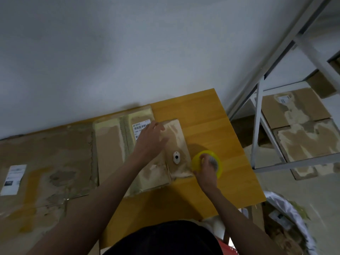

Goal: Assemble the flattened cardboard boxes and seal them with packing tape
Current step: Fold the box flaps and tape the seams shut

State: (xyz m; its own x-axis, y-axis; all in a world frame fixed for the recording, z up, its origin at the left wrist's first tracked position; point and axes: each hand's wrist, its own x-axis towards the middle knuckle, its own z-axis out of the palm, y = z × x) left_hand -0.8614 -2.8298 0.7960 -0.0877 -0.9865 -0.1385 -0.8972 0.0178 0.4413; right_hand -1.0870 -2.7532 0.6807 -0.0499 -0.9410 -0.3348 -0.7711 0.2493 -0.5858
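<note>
A small flattened cardboard box (176, 142) lies on the wooden table (211, 126), partly over another flattened box with a shipping label (114, 142). My left hand (150, 140) rests flat on the small box with its fingers spread. A small white oval tool (176, 157) lies on that box near its right edge. My right hand (206, 167) grips a yellow roll of packing tape (197, 161) just right of the box, at its near right corner.
A large flattened box (46, 162) with a white label covers the table's left part. A grey metal shelf (257, 126) on the right holds more cardboard boxes (301, 126). A white bag of scraps (287, 218) sits at the lower right.
</note>
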